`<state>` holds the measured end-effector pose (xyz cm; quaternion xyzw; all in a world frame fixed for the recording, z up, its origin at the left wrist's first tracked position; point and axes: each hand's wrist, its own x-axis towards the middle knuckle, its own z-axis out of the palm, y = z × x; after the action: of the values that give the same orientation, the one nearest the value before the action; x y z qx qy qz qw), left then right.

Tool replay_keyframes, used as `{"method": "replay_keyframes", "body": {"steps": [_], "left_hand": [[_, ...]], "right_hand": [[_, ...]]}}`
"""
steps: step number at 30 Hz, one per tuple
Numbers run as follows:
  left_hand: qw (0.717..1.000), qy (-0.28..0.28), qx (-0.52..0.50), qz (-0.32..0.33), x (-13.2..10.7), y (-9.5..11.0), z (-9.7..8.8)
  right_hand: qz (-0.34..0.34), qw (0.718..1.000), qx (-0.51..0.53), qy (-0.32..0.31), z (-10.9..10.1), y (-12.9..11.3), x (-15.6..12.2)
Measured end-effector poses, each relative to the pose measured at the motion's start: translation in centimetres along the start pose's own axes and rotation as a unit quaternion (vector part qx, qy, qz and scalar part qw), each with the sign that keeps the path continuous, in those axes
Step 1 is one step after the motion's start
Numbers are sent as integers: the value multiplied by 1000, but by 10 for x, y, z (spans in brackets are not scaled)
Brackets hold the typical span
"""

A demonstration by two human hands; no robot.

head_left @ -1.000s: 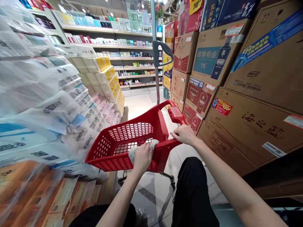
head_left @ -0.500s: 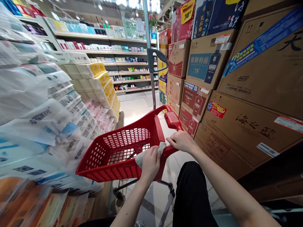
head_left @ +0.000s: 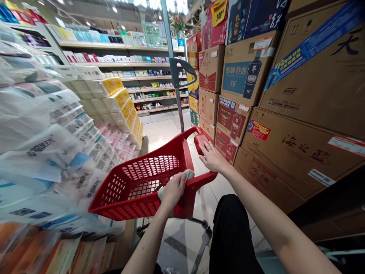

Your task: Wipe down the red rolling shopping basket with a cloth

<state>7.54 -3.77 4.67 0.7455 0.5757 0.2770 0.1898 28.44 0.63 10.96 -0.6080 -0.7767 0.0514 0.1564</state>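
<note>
A red plastic shopping cart (head_left: 137,207) with a slotted basket stands before me, its handle side at the right. My left hand (head_left: 173,189) is closed on a pale grey cloth (head_left: 188,174) and presses it against the basket's rim near the handle end. The cloth shows on both sides of the fingers. My right hand (head_left: 212,156), with a ring on one finger, lies over the cart handle (head_left: 200,141). Its fingers are stretched out and touch the handle's thick middle piece, not wrapped round it.
Stacked cartons (head_left: 296,156) rise close on the right. Wrapped tissue packs (head_left: 57,148) are piled along the left. A metal pole with a grey loop grip (head_left: 182,73) rises behind the cart. Stocked shelves (head_left: 142,64) line the back, beyond a tiled floor (head_left: 156,129).
My right hand has loosened from the handle's near corner and moved up onto its middle piece, fingers now extended. My left hand has slid slightly left along the rim with the cloth.
</note>
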Motion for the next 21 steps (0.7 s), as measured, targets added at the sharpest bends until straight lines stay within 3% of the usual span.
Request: {"method": "replay_keyframes", "body": {"steps": [3,8,10,15,18,21], "left_hand": [[999,8,3,-40,10,-3,-5],[985,159,-45,-45,24,-10,-10],[990,137,-36,-21,32,-13,-11],[998,-11,25,53,62,-15,-9],[996,-3,67,53,86,-13,-7],[993,58,96,47,112,-14,-7]], "right_hand": [[17,1000,10,-23,4,-3,3],[18,999,29,-12,8,-12,1],[11,999,30,-5,9,-14,1],[-5,1000,0,7,10,-14,4],[-18,1000,-19,0,9,-14,5],[-21,1000,-23,2,8,-15,4]]}}
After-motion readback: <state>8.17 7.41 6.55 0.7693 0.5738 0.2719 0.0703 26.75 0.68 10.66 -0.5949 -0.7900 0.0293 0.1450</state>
